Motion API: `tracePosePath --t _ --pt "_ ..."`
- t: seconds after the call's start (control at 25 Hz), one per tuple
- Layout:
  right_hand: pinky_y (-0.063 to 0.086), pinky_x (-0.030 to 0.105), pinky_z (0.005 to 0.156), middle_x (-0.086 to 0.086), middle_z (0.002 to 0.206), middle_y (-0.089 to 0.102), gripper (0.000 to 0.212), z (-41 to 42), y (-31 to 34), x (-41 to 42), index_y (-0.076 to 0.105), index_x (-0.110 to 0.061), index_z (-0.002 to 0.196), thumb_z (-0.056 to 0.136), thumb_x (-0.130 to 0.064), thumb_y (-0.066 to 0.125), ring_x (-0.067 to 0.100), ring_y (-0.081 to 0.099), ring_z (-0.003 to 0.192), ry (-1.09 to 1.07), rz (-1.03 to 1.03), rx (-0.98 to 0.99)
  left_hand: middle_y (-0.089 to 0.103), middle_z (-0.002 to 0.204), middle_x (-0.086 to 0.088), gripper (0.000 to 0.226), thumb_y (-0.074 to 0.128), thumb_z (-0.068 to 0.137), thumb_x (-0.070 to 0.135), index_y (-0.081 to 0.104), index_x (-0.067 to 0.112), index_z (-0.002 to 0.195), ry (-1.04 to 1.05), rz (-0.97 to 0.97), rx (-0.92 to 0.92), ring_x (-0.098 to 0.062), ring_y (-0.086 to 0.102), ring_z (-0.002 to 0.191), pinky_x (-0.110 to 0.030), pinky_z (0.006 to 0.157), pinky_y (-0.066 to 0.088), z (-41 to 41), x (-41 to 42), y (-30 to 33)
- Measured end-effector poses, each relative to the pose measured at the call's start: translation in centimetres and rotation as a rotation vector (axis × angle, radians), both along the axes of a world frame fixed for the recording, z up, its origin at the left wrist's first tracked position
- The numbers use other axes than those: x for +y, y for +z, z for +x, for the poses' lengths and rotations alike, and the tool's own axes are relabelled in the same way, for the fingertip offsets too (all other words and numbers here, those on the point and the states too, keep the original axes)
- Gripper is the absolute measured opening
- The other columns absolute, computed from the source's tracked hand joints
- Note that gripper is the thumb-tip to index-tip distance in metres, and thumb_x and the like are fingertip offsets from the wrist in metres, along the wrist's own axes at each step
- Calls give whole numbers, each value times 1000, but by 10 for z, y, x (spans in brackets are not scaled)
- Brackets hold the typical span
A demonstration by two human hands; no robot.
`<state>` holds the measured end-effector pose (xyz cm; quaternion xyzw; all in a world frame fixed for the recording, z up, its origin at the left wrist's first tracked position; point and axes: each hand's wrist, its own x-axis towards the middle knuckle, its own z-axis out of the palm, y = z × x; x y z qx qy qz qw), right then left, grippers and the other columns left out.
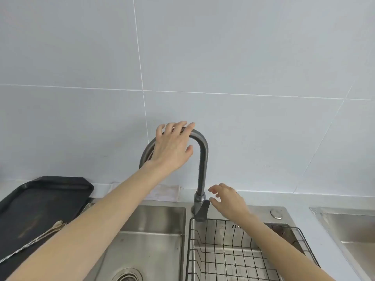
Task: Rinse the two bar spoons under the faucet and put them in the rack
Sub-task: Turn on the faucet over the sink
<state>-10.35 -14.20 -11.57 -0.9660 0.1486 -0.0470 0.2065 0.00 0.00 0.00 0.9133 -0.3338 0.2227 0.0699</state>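
Nearest to me, the wire rack (233,250) sits in the right basin of the sink (154,240); I see nothing in it. The left basin is bare, drain at the bottom edge. To the left, on the tabletop (302,216), a black tray (40,201) carries the two bar spoons (43,235), lying together with bowls pointing away from me; my left forearm crosses over part of their twisted stems. Neither spoon is held.

Further out, my right hand (228,201) is open, fingers spread, just beside the faucet lever (203,209); I cannot tell whether it touches. Furthest, my left hand (172,147) rests over the top arch of the faucet (200,159), fingers draped loosely on the pipe, not clenched. No water is visible.

Assessment: setup stage only; rinsing not begun.

Risks noted:
- The spout's outlet is hidden behind my left wrist, so I cannot confirm which basin it serves. Opening the lever first could send water onto the rack or the tabletop.
- A hard pull on the lever could cause splashing.
- My left forearm passes low over the tray; drawing it back carelessly could knock the spoons off.
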Motion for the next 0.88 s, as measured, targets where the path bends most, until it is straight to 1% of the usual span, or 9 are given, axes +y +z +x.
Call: tracePosePath --t 0.08,0.16,0.2,0.24,0.44,0.6,0.72,0.8,0.88 --pt "49 35 89 1 126 58 32 6 -10 0 54 -17 124 93 -23 49 20 58 112 4 27 49 45 138 -1 55 48 87 34 33 22 138 15 -11 -111 -23 44 121 -39 100 32 3 -2 -4" --pt "50 36 89 5 121 60 30 9 -21 2 57 -16 121 93 -20 49 23 59 109 10 47 80 63 111 1 56 66 71 43 53 23 122 52 -13 -390 -21 59 92 -31 78 45 9 -6 -16" --pt "50 35 87 6 119 62 28 12 -26 2 59 -15 119 92 -19 50 24 60 106 2 59 75 66 99 3 58 70 63 48 58 25 114 81 3 -483 -19 61 81 -28 70 47 13 -7 -21" --pt "48 34 85 7 117 62 27 14 -31 3 60 -15 117 92 -17 50 25 60 104 -15 67 53 66 94 5 59 71 58 51 60 26 110 90 12 -530 -18 61 76 -26 67 47 15 -9 -24" --pt "42 29 70 9 109 63 20 14 -44 10 62 -9 107 93 -16 50 28 61 97 -92 74 -58 66 91 7 60 68 55 56 59 28 108 92 -17 -613 -15 60 76 -26 66 48 16 -12 -29" --pt "39 29 66 11 107 62 19 12 -45 15 61 -6 106 94 -16 49 30 61 95 -112 92 -84 66 90 7 61 68 53 57 60 28 106 80 -34 -576 -15 61 76 -25 67 48 14 -11 -28" --pt "37 29 66 12 106 61 18 8 -46 17 60 -4 104 94 -15 49 31 60 93 -102 94 -70 66 90 8 62 65 53 61 59 30 106 110 0 -568 -14 61 76 -25 68 48 13 -11 -27" --pt "38 30 65 13 104 61 17 5 -47 18 60 -3 101 94 -14 50 29 56 86 -90 102 -68 65 91 8 63 63 54 63 58 31 107 118 7 -555 -13 60 77 -27 68 48 13 -11 -27" --pt "39 30 65 13 103 62 16 4 -48 18 60 -4 100 93 -14 50 22 49 78 -84 103 -68 65 92 8 63 63 54 63 57 30 108 122 14 -554 -14 60 78 -27 68 48 13 -11 -27"
